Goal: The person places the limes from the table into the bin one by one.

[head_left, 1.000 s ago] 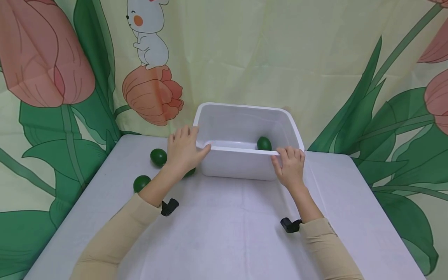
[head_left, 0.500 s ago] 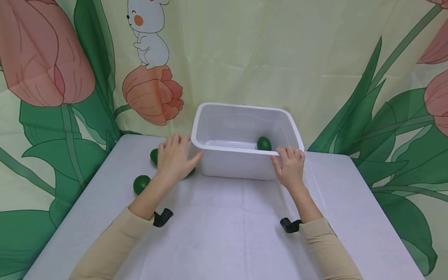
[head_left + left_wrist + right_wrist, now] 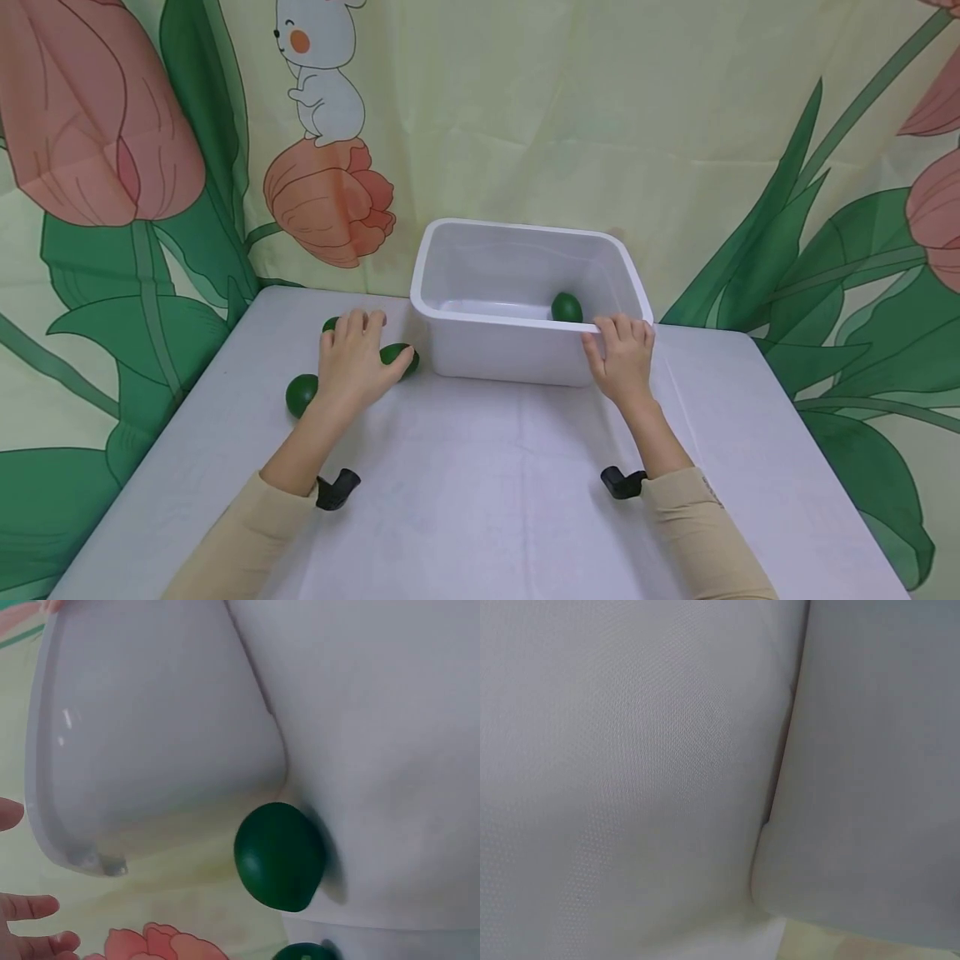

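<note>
L hand (image 3: 351, 367): fingers & thumb spread apart, over the L side of a white cloth-covered table (image 3: 480, 500). Nr. the thumb, a smooth dark-green egg-shaped obj. (image 3: 396, 358), just beside the L front corner of a lg. white rect. plastic-looking box (image 3: 510, 354); L wrist view has it apart from the fingers. 2nd green obj. (image 3: 301, 395) L of the wrist; 3rd green obj. (image 3: 330, 324) mostly hidden behind the fingers, can't tell if touched.

R hand (image 3: 622, 358): clamped on the box's front rim nr. the R corner, fingers hooked over, thumb on the front side. 4th green obj. (image 3: 566, 307) inside the box, toward R end.

Further out: beige sleeves (image 3: 701, 533) on both arms, blk wrist cam (image 3: 337, 490) at L, another blk cam (image 3: 622, 482) at R. Bkgd: pale yellow-green fabric backdrop (image 3: 525, 125) w/ lg. pink tulip (image 3: 105, 125) at far L, plus white cartoon rabbit (image 3: 326, 92) sitting atop an orange-pink flower (image 3: 330, 200).
</note>
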Demonstrator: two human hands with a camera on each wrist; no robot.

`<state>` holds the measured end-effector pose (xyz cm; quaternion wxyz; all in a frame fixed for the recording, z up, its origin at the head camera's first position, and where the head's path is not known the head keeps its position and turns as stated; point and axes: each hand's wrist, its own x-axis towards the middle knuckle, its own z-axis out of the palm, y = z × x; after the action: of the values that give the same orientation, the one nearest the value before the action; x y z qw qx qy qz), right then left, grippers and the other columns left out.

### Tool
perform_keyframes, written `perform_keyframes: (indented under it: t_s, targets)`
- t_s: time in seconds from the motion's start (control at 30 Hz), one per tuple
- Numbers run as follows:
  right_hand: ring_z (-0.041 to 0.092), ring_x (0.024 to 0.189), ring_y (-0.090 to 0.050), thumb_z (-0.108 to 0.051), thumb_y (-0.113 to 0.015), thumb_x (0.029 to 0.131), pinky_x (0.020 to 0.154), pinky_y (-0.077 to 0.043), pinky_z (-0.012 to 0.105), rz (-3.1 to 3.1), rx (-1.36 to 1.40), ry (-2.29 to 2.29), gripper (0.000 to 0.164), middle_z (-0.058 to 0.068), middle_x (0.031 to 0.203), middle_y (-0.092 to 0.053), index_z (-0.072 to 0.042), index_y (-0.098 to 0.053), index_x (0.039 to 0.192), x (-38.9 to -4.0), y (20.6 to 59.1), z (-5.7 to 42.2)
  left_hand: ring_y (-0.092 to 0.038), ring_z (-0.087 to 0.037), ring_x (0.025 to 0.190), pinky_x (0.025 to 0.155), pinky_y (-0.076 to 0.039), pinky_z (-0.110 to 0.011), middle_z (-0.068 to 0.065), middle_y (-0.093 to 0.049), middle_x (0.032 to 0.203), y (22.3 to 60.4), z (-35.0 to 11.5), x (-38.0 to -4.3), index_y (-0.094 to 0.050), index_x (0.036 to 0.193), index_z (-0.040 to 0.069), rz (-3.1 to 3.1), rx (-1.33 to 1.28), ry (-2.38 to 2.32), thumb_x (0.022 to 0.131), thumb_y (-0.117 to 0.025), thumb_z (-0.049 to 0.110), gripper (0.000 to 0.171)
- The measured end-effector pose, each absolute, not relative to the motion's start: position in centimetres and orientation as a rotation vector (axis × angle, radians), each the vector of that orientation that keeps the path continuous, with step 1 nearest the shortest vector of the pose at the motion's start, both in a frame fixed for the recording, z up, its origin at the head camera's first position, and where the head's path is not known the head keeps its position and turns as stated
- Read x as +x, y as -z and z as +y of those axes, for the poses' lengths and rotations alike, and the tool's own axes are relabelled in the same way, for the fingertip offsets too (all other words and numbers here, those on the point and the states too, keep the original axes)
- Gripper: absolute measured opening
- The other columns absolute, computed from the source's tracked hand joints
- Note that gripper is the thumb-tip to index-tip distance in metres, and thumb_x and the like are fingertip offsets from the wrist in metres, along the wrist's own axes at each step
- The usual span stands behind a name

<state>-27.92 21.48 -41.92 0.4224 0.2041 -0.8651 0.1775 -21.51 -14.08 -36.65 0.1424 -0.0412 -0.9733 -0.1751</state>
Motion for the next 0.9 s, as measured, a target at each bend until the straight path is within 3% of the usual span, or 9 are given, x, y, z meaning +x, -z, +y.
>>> perform_keyframes:
  t_s: [0.9]
  targets:
    - [0.036, 0.088, -0.039, -0.049, -0.030, 0.095, 0.083, -0.024, 0.053, -2.156, 0.533, -0.444, 0.053, 0.018, 0.091, -0.047, -0.001, -0.053, 0.097, -28.1, 41.9, 21.7, -0.037, -0.038, 0.097, 0.080, -0.029, -0.054, -0.022, -0.042, 0.105, 40.7, -19.5, -18.8, -0.043, 0.121, -0.002, -2.829, 0.145, 0.544, 0.083, -0.057, 0.041, 0.059]
